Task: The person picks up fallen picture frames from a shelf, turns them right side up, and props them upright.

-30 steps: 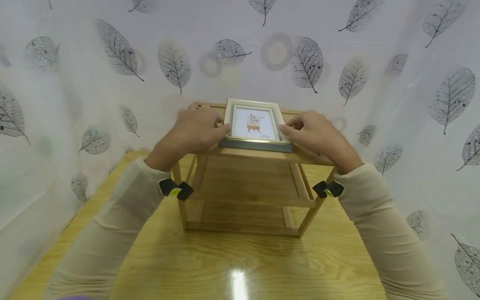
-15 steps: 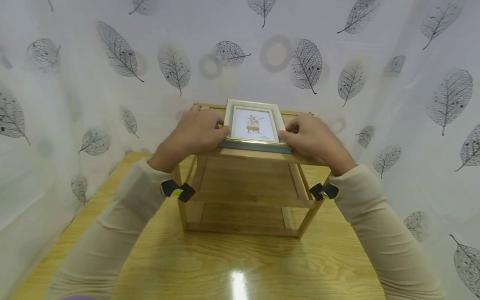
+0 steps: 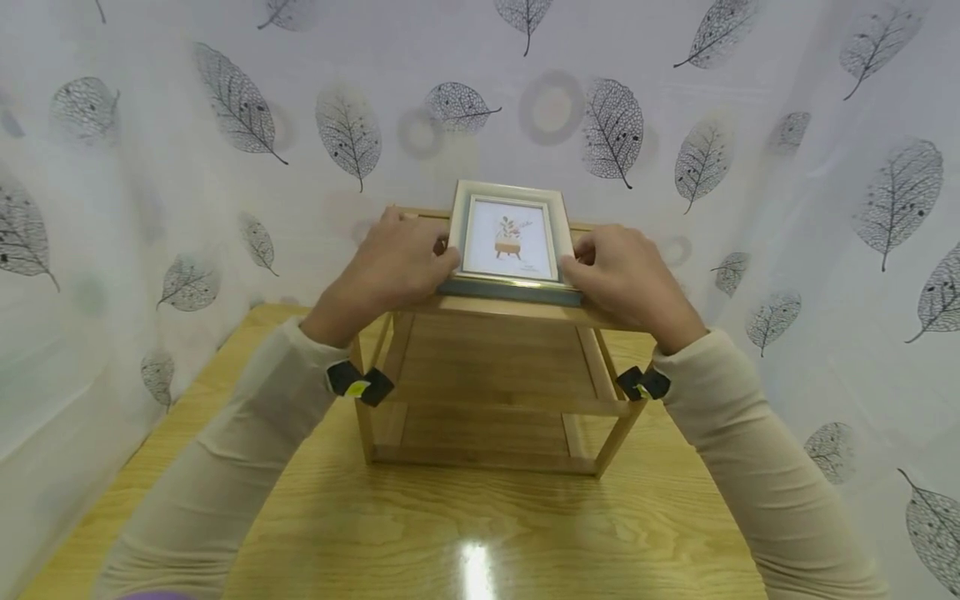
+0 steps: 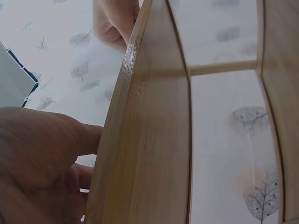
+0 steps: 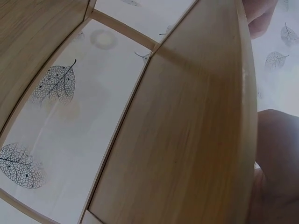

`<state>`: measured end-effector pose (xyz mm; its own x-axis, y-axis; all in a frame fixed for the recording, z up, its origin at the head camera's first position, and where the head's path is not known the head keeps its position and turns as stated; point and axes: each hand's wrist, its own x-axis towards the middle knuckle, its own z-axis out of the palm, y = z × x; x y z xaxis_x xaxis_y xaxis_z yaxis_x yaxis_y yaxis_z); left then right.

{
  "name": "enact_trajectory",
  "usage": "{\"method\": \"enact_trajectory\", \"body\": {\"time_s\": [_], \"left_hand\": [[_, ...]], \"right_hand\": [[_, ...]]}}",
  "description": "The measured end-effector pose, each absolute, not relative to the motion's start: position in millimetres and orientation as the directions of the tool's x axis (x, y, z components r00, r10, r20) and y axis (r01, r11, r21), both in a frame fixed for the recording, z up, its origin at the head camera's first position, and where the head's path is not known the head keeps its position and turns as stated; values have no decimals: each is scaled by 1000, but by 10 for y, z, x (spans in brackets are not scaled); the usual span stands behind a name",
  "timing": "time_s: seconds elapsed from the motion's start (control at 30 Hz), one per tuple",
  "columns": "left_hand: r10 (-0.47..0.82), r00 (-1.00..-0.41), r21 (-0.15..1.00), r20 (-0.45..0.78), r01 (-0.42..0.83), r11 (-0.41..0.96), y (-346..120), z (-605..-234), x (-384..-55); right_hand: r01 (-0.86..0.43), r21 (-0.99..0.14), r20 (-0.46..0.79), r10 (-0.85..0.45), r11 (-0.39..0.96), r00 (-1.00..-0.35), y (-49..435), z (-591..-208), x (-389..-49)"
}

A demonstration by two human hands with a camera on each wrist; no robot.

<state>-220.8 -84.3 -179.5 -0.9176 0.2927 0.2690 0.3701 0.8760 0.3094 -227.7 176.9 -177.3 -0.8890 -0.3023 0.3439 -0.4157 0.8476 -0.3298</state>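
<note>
Head view: forward, down on wooden rack; wrist views: very near, tilted, sharing rack.

No word, number or brand can be read in any view. A faint small line, similar to lettering, is seen at the lower right of the print inside the picture frame, but it is too tiny to be made out.

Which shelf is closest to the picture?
The top shelf: the picture is right above it; the middle shelf and bottom shelf sit lower.
</note>
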Motion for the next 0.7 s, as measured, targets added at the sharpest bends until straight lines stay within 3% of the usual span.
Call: {"method": "enact_trajectory", "body": {"time_s": [0.47,0.7], "left_hand": [[247,-906,390,343,377,840,-815,-1795,-2202],[206,-885,406,417,384,829,-789,-1812,-2196]], "right_hand": [[-406,-294,471,-238,865,-849,1718,-1802,-2276],[-391,-358,498,-182,848,-848,1703,-1793,-2265]]}}
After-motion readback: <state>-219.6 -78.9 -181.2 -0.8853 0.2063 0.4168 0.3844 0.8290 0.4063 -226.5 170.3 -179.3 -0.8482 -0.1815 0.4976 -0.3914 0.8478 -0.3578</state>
